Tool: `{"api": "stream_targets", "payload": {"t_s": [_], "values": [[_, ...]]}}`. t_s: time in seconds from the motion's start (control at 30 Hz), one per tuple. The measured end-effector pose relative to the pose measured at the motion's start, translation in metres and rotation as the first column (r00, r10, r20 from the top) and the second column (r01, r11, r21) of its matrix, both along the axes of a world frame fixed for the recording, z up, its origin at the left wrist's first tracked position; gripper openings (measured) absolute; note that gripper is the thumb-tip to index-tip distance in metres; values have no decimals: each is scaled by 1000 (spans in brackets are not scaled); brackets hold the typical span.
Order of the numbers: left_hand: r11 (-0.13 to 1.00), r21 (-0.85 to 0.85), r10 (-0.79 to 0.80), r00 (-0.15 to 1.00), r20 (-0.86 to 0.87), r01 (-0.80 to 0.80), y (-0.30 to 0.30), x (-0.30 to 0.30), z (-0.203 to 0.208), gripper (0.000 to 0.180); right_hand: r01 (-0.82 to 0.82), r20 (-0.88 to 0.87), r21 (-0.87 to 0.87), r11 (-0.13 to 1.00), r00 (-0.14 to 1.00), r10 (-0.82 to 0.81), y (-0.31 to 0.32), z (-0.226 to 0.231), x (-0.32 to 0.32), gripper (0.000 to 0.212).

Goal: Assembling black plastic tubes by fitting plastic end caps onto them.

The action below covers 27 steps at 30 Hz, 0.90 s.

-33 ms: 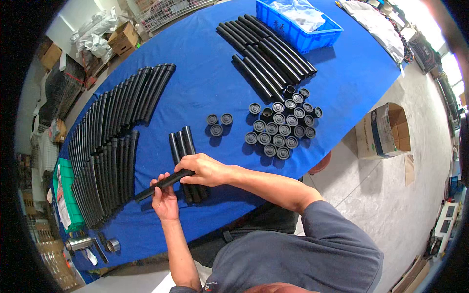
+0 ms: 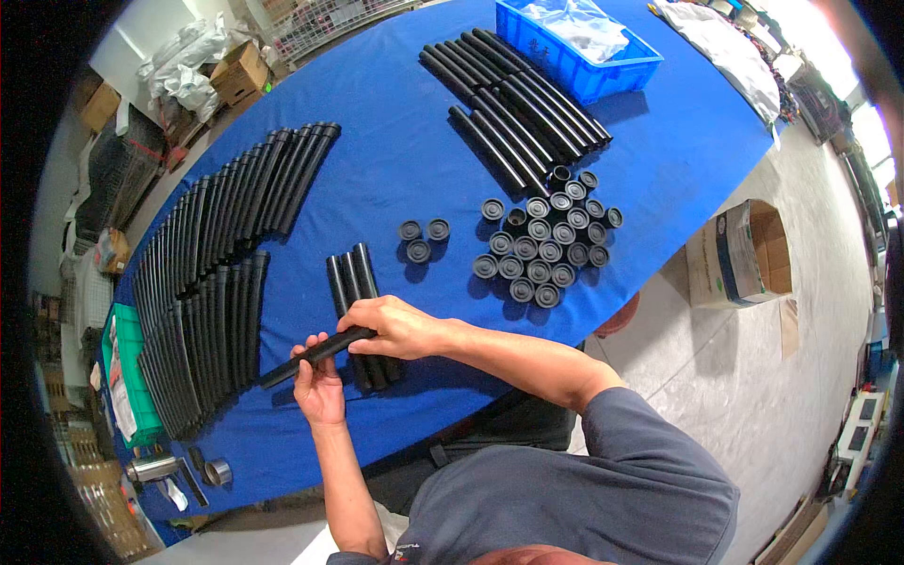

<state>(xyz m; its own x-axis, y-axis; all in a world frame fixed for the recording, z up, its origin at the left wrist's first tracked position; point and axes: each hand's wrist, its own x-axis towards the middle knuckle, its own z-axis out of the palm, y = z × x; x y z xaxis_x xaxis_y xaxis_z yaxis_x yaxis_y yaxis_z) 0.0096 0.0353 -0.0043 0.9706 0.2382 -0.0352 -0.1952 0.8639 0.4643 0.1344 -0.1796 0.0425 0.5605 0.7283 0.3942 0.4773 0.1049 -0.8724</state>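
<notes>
A black tube [image 2: 303,363] is held slantwise above the near edge of the blue-covered table. My left hand [image 2: 321,394], palm up, has its fingers and thumb around the tube's middle. My right hand [image 2: 403,328] grips the upper right end from above and covers it. Beneath the right hand lie three similar tubes [image 2: 350,273] side by side, their lower ends showing past the hand. Three round black caps [image 2: 418,250] sit just beyond them. Farther right, several more caps [image 2: 538,229] stand grouped together, a few showing their hollow side.
Rows of black tubes [image 2: 212,226] cover the table's left side. More tubes [image 2: 513,104] lie at the far side, by a blue crate [image 2: 617,75] holding clear plastic. A green bin [image 2: 141,386], a tape dispenser [image 2: 155,468] and a tape roll [image 2: 217,472] sit at left. A cardboard box [image 2: 739,254] stands on the floor.
</notes>
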Motion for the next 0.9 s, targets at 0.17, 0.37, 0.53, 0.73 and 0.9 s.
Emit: {"api": "stream_targets", "payload": {"t_s": [0.17, 0.37, 0.53, 0.73, 0.9], "values": [[1000, 9, 6, 999, -53, -6, -10, 2, 15, 25, 33, 76, 121, 992, 996, -42, 14, -10, -6, 30], [999, 49, 2, 1000, 6, -2, -14, 5, 4, 24, 38, -102, -61, 997, 994, -44, 2, 10, -7, 32], [999, -26, -25, 1000, 10, 25, -12, 5, -3, 21, 99, 196, 51, 994, 975, -108, 7, 2, -10, 31], [1000, 5, 7, 1000, 28, -7, -17, 6, 4, 23, 49, -282, -158, 986, 955, -93, 2, 8, -12, 29], [999, -16, -34, 999, 15, 34, -14, 8, 7, 23, 108, 70, 3, 994, 992, -108, 6, 10, -12, 26]]}}
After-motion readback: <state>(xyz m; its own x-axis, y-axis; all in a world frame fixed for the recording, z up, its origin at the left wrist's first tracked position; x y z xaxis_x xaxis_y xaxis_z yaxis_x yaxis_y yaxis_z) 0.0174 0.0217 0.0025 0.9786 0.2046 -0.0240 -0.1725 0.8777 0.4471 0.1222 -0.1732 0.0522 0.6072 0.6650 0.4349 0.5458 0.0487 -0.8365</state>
